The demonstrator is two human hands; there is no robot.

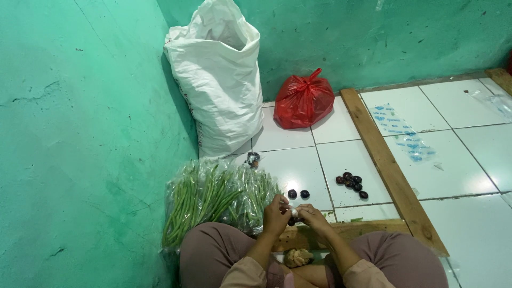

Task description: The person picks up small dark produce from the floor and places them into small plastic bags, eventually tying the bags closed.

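Small pale item: pinched between fingertips of left hand and right hand, above lap. Identity unclear. Likely light, small, slip-prone; grip at edges. Dark round pieces on tile nearby. Bagged long beans just left.

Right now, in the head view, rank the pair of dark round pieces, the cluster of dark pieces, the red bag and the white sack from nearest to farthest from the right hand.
From the right hand:
1. Pair of dark round pieces, just ahead on the tile.
2. Cluster of dark pieces, ahead and to the right.
3. Red bag, against the far wall.
4. White sack, in the corner, far left.
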